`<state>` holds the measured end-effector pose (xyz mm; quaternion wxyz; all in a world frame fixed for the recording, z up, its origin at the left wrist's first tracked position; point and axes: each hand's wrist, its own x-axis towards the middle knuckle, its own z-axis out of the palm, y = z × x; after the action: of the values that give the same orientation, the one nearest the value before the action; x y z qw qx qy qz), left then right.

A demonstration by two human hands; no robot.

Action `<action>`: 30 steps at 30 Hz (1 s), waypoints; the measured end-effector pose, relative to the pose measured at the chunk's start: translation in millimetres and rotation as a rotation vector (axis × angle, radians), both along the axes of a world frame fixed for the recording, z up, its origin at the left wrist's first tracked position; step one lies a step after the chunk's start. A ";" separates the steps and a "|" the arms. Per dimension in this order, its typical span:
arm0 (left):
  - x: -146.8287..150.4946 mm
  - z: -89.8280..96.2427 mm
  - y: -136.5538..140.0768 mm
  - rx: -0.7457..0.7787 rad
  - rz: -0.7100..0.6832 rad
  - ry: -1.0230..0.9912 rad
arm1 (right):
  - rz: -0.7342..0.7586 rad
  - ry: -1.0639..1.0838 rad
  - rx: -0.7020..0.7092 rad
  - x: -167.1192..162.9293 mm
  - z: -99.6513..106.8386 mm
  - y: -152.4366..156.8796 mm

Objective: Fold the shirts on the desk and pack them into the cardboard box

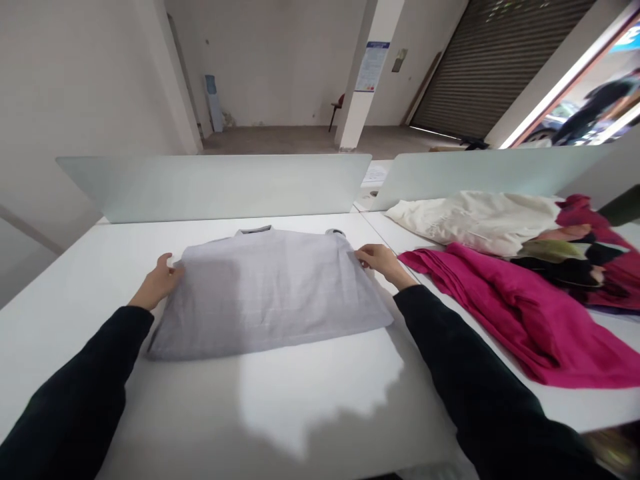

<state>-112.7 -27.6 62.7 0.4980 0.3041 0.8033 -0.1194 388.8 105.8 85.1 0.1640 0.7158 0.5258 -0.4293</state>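
Dark long sleeves (460, 373) reach over a smooth white table (300, 407), where a pale grey woven-cloth garment (273, 293) lies flat and folded between both hands. The bare right hand (383, 261) pinches its right edge; the bare left hand (157, 283) touches the far left corner with bent fingers, though whether they grip I cannot tell. Straightening the folded shape seems the step in hand; the next move probably calls for even tension sideways. Its long axis runs left to right, the dark-lined collar (256, 230) pointing away.
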 end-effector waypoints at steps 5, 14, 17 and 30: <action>0.4 23.1 -25.4 -0.048 0.075 -0.057 | 0.128 -0.011 -0.017 -0.7 28.7 -22.6; 13.5 22.2 -40.4 0.011 -0.130 0.098 | 0.050 -0.104 0.063 4.4 24.5 -36.6; 14.9 17.0 -37.7 0.131 -0.262 0.178 | 0.015 -0.089 0.106 6.1 25.4 -38.3; 26.7 -5.4 -49.7 0.086 -0.444 0.035 | -0.071 -0.127 0.118 10.0 20.3 -37.2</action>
<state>-86.0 -77.3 57.3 0.4322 0.4922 0.7296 -0.1968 398.8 68.6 105.4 0.1395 0.7682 0.5129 -0.3569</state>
